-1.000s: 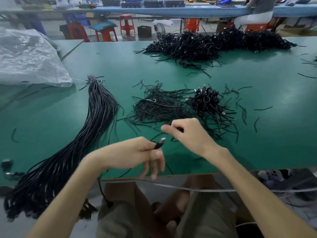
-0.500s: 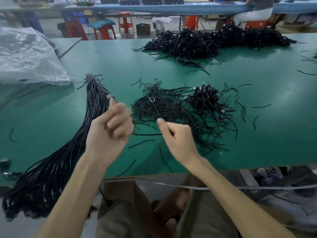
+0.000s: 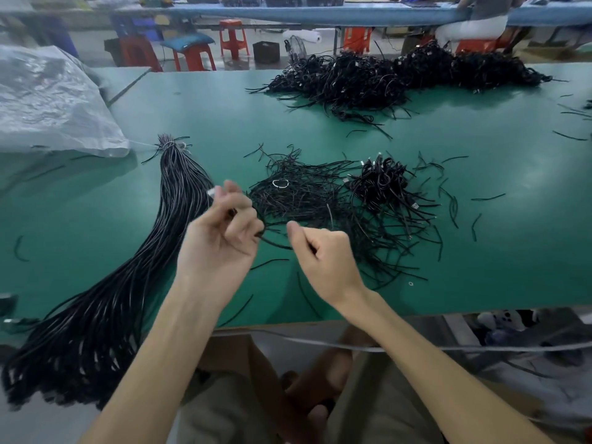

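A thin black cable with a silvery plug is gripped in the curled fingers of the left hand, raised above the green table. A short black tie strand is pinched by the right hand and stretched between both hands, just in front of the loose heap of black ties.

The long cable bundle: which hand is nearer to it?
Left. The left hand is beside the right edge of the cable bundle; the right hand is farther right, near the loose wire pile. Both grip one black strand.
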A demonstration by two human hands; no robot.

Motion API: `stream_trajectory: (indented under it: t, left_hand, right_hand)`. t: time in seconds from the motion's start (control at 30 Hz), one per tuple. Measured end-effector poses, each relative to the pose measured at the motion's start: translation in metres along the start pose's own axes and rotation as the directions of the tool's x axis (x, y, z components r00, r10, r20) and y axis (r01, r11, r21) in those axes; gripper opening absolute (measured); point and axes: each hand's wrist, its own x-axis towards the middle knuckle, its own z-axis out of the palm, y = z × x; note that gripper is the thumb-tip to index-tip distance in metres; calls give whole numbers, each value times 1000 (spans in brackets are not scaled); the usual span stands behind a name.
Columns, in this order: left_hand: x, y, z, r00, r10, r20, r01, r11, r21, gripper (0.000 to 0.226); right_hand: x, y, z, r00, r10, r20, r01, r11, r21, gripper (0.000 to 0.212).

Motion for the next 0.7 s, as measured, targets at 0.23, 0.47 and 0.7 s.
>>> stream_trajectory:
  t: [0.23, 0.47, 0.7]
  left_hand:
    - [-10, -6, -7, 993, -117, 8, -63, -480, 875, 38]
    - [1, -32, -3, 992, -22, -128, 58, 956, 286, 50]
    - [-4, -18, 3, 992, 95, -81, -43, 871, 490, 33]
  right_hand:
    - [26, -2, -23, 989, 3, -148, -21, 992, -124, 55]
    - [-4, -28, 6, 996, -67, -50, 63, 995, -79, 45]
    - [-13, -21, 1, 985, 14, 170, 7, 993, -121, 36]
